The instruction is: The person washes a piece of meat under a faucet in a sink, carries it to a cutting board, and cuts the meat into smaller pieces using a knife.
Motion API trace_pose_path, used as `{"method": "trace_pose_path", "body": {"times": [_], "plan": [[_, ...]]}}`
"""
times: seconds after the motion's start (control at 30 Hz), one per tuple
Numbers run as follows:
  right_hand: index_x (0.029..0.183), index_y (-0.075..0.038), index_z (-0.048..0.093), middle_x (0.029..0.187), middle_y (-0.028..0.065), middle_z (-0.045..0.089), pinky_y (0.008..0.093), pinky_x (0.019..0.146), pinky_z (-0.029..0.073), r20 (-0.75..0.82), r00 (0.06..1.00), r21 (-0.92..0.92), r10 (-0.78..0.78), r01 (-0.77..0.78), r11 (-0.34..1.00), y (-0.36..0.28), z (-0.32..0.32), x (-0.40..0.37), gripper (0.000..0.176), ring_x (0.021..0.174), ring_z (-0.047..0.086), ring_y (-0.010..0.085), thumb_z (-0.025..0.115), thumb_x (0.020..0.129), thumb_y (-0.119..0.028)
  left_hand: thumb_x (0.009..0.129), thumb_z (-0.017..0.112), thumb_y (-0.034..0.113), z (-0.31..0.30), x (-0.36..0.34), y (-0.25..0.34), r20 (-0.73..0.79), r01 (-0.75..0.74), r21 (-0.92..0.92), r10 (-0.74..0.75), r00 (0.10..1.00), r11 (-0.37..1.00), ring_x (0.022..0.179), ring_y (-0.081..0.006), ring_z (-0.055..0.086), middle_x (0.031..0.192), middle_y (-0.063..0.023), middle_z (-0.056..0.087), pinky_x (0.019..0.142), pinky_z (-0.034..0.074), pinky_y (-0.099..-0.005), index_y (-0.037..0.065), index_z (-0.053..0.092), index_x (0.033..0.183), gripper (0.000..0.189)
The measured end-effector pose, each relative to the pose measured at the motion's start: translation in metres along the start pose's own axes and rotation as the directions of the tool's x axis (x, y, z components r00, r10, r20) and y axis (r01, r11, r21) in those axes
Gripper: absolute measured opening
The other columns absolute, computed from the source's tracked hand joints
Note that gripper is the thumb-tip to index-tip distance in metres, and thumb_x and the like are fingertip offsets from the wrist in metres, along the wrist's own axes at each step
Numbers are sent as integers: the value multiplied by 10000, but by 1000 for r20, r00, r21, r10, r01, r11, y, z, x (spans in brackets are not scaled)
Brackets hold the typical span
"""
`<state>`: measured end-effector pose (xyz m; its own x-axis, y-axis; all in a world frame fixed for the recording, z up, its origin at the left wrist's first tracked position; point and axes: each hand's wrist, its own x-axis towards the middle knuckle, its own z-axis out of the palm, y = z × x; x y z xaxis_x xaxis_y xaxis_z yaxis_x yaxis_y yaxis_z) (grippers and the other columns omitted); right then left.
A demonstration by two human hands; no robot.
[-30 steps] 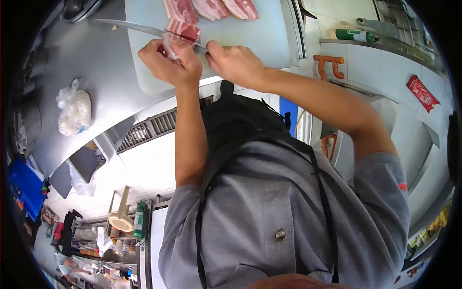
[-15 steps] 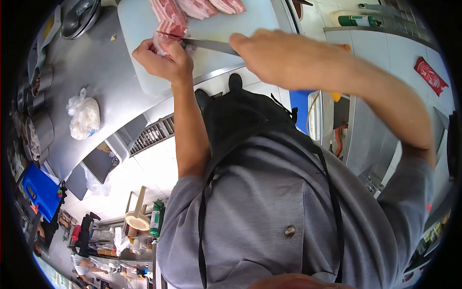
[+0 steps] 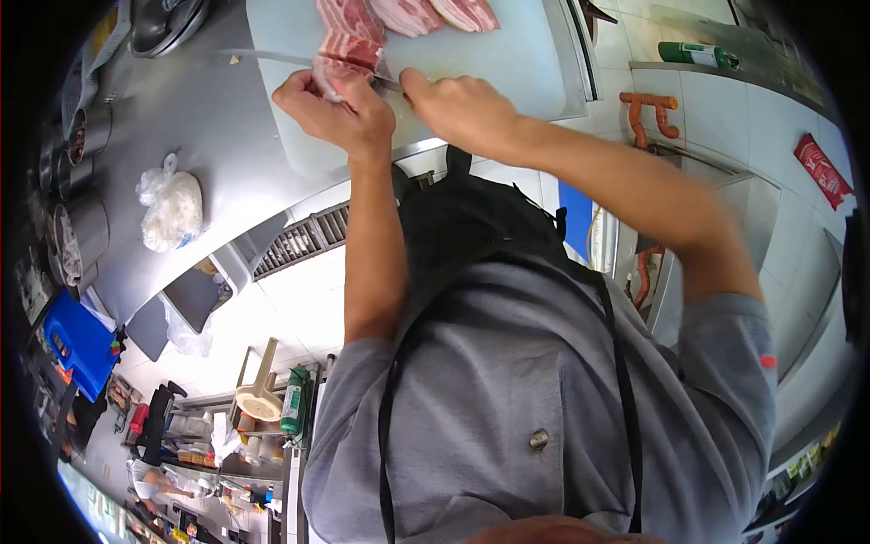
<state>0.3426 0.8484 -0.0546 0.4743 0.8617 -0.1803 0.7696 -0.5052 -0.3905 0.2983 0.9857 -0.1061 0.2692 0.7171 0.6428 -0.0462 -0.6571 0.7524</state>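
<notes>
— meat, is it? where's it lying?
— start closer in: grey shirt, black apron, both arms stretched out over the board. off to the left, on the steel counter, sits a knotted bag of something white, well apart from the hands.
— and the hands?
— left hand first. its fingers are curled down and pinch the near end of the meat strip, with a thin pale bit caught under the fingertips.
— the other one?
— right hand is just beside it, nearly touching, fist closed tight round the handle of the knife. the handle's hidden in the fist, so i only see the blade.
— where does the blade run?
— leftwards, across the near end of the strip, right behind the left fingers. the tip sticks out past the board's left edge, over the counter.
— so the meat's on the board.
— yes, in its far left part, streaky red and white. beyond it are more slabs, side by side along the far edge.
— anything past that?
— a dark bowl at the counter's far corner.
</notes>
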Motion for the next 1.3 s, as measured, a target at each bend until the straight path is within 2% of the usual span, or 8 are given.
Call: {"method": "trace_pose_path", "body": {"times": [0.13,0.33,0.4,0.6,0.73,1.1,1.23,1.3], "plan": [[961,-39,458,584,196,612,513,500,511,-304,952,100,-22,55,993,5,27,-1,170,563,630,429,561,890,-154,880,543,170,1,2,1,35,-59,-10,59,998,998,730,-231,419,837,-119,441,661,364,-369,-34,443,900,228],[1007,9,448,764,258,640,520,657,525,128,983,134,135,-152,979,-17,-51,-35,164,751,657,442,514,918,-112,884,525,173,3,0,0,75,-28,-11,29,997,1000,763,-255,442,878,-145,464,711,390,-376,-46,451,909,233],[1072,40,458,885,273,642,510,729,525,440,867,47,236,-284,958,-22,-91,-51,201,842,655,442,507,907,-64,877,526,165,3,0,1,99,-6,46,1,995,999,777,-254,446,894,-148,465,713,393,-374,-54,459,919,233],[1158,59,469,945,252,649,492,719,542,467,876,-92,121,-88,992,-28,-126,-24,290,833,671,423,486,876,-3,866,533,161,6,-6,1,109,-39,-28,42,993,999,786,-266,447,895,-149,458,708,392,-378,-63,466,936,244],[1134,54,468,909,258,653,500,707,541,507,838,-57,204,-203,977,-38,-116,-5,271,826,674,427,470,866,14,871,557,147,5,-7,2,146,-35,-6,35,989,999,790,-317,442,905,-191,444,700,385,-399,-82,456,985,276],[993,11,430,720,259,644,554,609,517,-104,987,125,119,-106,986,-2,19,-2,159,686,653,459,507,871,-54,869,559,139,4,8,7,125,3,-70,6,992,998,801,-274,448,911,-158,452,718,396,-376,-63,460,964,245],[1012,14,437,715,258,643,545,598,521,-50,990,206,132,-120,971,-10,4,-20,180,689,656,450,514,872,-68,887,589,136,-9,12,20,250,263,-57,-241,938,963,830,-286,481,938,-162,482,771,421,-375,-49,513,985,222],[1034,16,444,698,252,640,535,605,530,-81,993,184,85,-69,981,-16,-2,-37,198,684,658,441,516,872,-72,884,616,148,-22,12,27,291,77,37,-84,953,996,857,-289,494,945,-162,499,777,428,-377,-36,548,1015,236]]}}
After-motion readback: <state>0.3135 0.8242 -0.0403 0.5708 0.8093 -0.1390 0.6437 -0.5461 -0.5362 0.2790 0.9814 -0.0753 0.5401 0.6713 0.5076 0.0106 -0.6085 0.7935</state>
